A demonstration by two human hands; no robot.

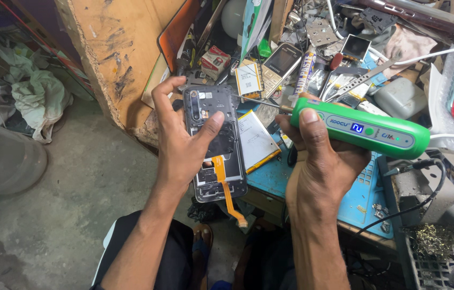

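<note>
Opened phone (215, 144), back cover off, dark frame exposed, orange flex cable (229, 196) dangling from lower end; held up over bench edge, gripped in left hand (184, 142), thumb across mid-frame. Green electric screwdriver (364, 130) clasped in right hand (315, 161), thin bit (259, 102) pointing at phone's upper right edge. Likely screw-driving stage of teardown; next move calls for seating bit tip square on a screw, phone steadied. Flat battery (256, 140) with pale label just beside phone on blue mat (364, 201). Small red-white box (215, 60) behind, bar phone (279, 63) upright among clutter.
</note>
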